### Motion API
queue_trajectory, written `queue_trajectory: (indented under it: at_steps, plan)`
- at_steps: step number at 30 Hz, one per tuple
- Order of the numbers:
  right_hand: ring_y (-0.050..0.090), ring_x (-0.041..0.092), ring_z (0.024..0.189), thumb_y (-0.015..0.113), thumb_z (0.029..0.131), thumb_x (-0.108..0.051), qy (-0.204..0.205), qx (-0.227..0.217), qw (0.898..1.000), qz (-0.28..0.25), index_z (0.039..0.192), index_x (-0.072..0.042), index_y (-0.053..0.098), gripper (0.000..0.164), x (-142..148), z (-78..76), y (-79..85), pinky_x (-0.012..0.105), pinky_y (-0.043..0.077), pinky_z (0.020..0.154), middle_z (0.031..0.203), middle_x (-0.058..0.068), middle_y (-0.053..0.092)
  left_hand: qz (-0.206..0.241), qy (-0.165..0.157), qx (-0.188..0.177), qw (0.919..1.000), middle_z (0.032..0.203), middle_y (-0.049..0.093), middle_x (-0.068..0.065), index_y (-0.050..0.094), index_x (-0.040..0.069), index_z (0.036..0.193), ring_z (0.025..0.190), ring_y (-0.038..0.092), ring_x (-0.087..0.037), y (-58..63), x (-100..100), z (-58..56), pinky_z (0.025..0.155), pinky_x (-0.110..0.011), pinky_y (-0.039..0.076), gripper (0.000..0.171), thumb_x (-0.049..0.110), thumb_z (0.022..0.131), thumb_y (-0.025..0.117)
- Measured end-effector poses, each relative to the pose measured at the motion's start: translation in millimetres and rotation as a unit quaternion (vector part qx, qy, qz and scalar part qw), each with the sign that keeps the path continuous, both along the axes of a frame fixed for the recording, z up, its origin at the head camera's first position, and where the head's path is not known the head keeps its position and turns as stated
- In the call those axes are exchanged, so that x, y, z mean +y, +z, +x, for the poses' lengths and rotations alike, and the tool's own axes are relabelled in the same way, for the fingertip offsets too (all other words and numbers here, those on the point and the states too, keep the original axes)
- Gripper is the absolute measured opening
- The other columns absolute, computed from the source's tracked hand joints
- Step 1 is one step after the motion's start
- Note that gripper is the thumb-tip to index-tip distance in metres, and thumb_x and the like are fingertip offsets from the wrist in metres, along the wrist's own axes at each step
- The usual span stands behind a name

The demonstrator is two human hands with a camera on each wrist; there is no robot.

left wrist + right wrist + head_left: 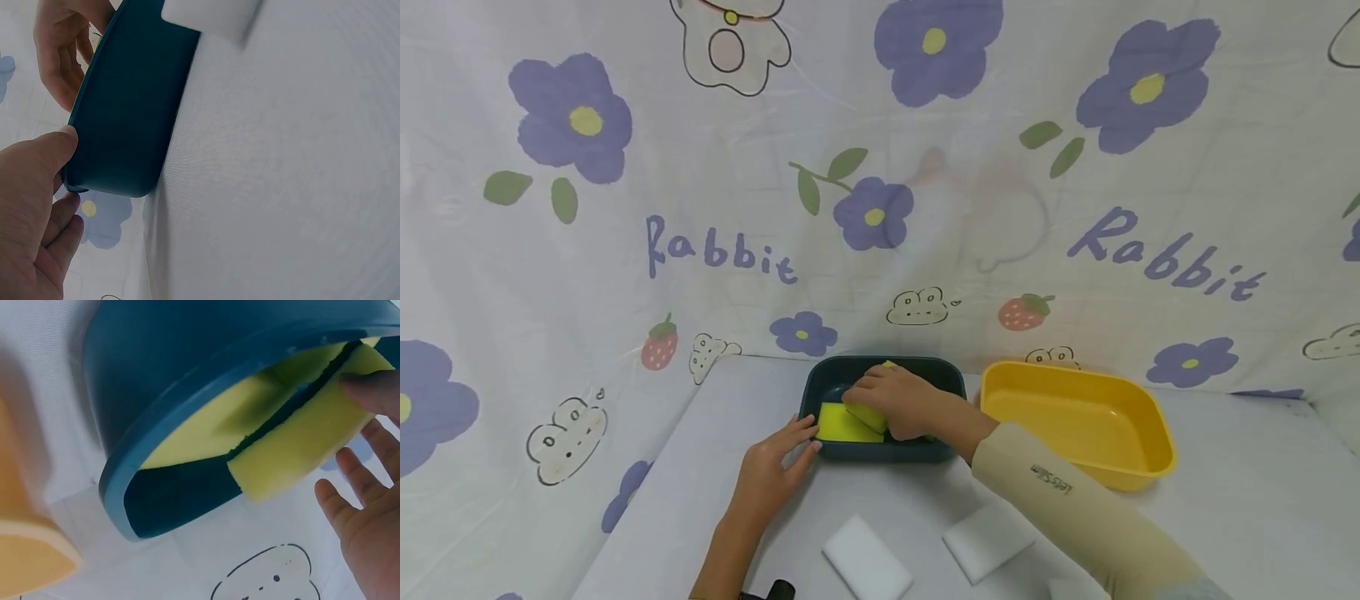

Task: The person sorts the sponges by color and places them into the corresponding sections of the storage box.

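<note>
A dark teal bin [880, 452] stands near the wall cloth. My left hand [769, 471] grips its left front corner, the thumb on the near outer side and the fingers at the left rim; the left wrist view shows this corner of the teal bin [128, 125] close up. Inside the bin, my right hand [904, 402] pinches a yellow sponge [306, 440] between thumb and fingers, tilted above the others. Another yellow sponge [842, 427] lies flat in the left part of the bin. The right hand and forearm hide part of the bin's inside.
To the right stands a yellow bin [1075, 417], partly behind the right sleeve. White sponge blocks [867, 558] lie on the white table in front, one [988, 540] near the right forearm and another [1070, 590] at the lower edge. A printed cloth [850, 125] hangs behind.
</note>
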State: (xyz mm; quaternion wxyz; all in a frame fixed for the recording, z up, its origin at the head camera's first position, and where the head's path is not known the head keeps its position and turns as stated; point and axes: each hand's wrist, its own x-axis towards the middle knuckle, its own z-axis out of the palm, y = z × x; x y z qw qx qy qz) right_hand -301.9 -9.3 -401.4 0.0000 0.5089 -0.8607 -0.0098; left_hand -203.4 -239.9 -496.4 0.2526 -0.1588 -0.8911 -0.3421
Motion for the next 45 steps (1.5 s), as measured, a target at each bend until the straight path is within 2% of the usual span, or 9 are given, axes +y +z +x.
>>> queue_trajectory:
  at_steps: [7,11,17,20,25,29,36,42,45]
  plan:
    - [0.049,0.023,0.13,0.076,0.081,0.006,0.009,0.008,1.0,0.006,0.14,-0.021,0.055,0.067,-3.6,-5.8,-7.0,0.046,0.039,0.112,0.137,-0.002,0.06,-0.001,-0.009,0.021,0.9997,0.128,0.066,-0.012,0.073,0.001,0.117,0.123,0.059,-0.032,-3.7,-1.2,-1.9,0.096,-0.045,0.051,0.031,0.009,0.088,0.079]
    - [0.049,0.023,0.129,0.075,0.082,0.006,0.018,0.011,1.0,0.004,0.14,-0.02,0.056,0.066,-2.5,-9.3,-10.4,0.044,0.038,0.112,0.137,-0.002,0.06,-0.002,-0.008,0.018,0.9998,0.128,0.066,-0.011,0.073,0.002,0.117,0.123,0.059,-0.032,-3.8,-1.2,-2.0,0.095,-0.045,0.051,0.03,0.01,0.088,0.079]
    - [0.05,0.029,0.131,0.076,0.081,0.007,0.042,0.048,0.998,-0.005,0.137,-0.018,0.057,0.064,-0.6,-12.5,-11.6,0.048,0.037,0.112,0.135,0.0,0.061,-0.001,-0.005,0.016,0.9999,0.128,0.066,-0.012,0.073,0.001,0.118,0.125,0.058,-0.032,-2.1,-1.1,-1.3,0.097,-0.045,0.05,0.031,0.009,0.088,0.079]
    - [0.049,0.031,0.133,0.076,0.082,0.006,0.042,0.057,0.997,-0.004,0.138,-0.018,0.057,0.063,0.5,-14.0,-12.9,0.049,0.037,0.112,0.138,0.001,0.059,-0.002,-0.006,0.011,0.9999,0.129,0.066,-0.011,0.073,0.001,0.118,0.125,0.058,-0.031,-2.0,-0.8,-1.1,0.097,-0.045,0.05,0.031,0.01,0.089,0.078]
    - [0.044,0.031,0.138,0.073,0.085,0.006,0.03,0.033,0.999,0.008,0.142,-0.018,0.055,0.065,1.1,-16.6,-16.5,0.044,0.035,0.114,0.146,0.004,0.053,-0.002,-0.007,0.017,0.9998,0.128,0.066,-0.012,0.073,0.0,0.117,0.124,0.059,-0.032,-1.5,-0.9,-1.1,0.096,-0.045,0.051,0.031,0.009,0.088,0.079]
    - [0.043,0.031,0.138,0.071,0.084,0.01,0.023,0.014,1.0,-0.011,0.142,-0.018,0.055,0.066,1.8,-17.4,-19.3,0.044,0.035,0.114,0.147,0.005,0.052,0.001,-0.006,0.021,0.9998,0.127,0.067,-0.012,0.073,0.0,0.116,0.124,0.059,-0.031,-1.1,-0.9,-1.5,0.096,-0.046,0.05,0.031,0.008,0.087,0.079]
    - [0.049,0.028,0.13,0.069,0.087,0.008,0.033,0.027,0.998,-0.051,0.137,-0.017,0.058,0.057,5.7,-17.3,-24.8,0.044,0.041,0.11,0.14,0.009,0.054,0.007,-0.012,0.017,0.9997,0.127,0.067,-0.012,0.073,0.0,0.116,0.124,0.059,-0.032,-0.5,0.1,-0.9,0.097,-0.046,0.05,0.03,0.008,0.087,0.079]
    - [0.044,0.028,0.136,0.073,0.082,0.011,0.016,0.021,0.998,-0.057,0.141,-0.018,0.054,0.068,11.3,-13.4,-20.2,0.044,0.038,0.112,0.147,0.01,0.048,0.006,-0.007,0.017,0.9998,0.127,0.067,-0.012,0.073,0.0,0.115,0.124,0.058,-0.032,-1.4,-0.6,-0.8,0.097,-0.046,0.05,0.03,0.007,0.087,0.079]
    - [0.044,0.029,0.137,0.072,0.085,0.01,0.01,0.015,0.997,-0.077,0.141,-0.015,0.054,0.064,18.5,-7.6,-14.3,0.044,0.038,0.112,0.148,0.011,0.048,0.003,-0.005,0.016,0.9999,0.127,0.067,-0.013,0.073,0.0,0.116,0.125,0.058,-0.032,-1.7,-0.9,-1.1,0.097,-0.046,0.05,0.03,0.008,0.087,0.079]
